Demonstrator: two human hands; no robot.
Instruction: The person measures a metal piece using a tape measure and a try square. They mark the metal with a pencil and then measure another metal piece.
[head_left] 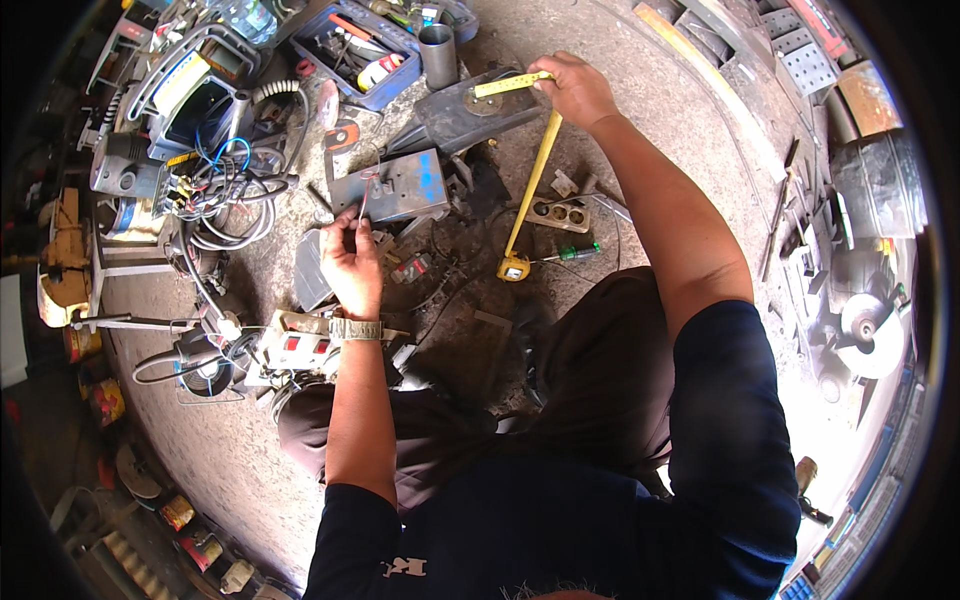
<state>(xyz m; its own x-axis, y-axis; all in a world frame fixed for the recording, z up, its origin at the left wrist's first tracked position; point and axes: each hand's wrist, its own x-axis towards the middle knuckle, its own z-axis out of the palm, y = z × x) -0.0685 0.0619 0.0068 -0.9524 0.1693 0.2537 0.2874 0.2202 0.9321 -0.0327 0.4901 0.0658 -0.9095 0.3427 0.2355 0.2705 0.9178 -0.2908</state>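
My right hand (580, 92) is closed on the yellow blade of a tape measure. The blade's end (510, 84) reaches left over a dark metal part (440, 118) with a round disc on it. From my fingers the rest of the blade (540, 165) runs down to the yellow case (514, 268), low near the floor by my knee. My left hand (352, 268), with a watch (356, 328) on the wrist, is closed in a pinch on a slim pointed tool (364, 195). The tool stands over a grey metal plate (400, 188) with blue marks; its exact kind is unclear.
A blue toolbox (365, 60) and a metal cup (438, 55) stand at the far side. Cables (235, 215) tangle around a machine at left. A power strip (560, 213) and green-handled screwdriver (578, 252) lie near my right knee. An angle grinder disc (872, 335) shows at right.
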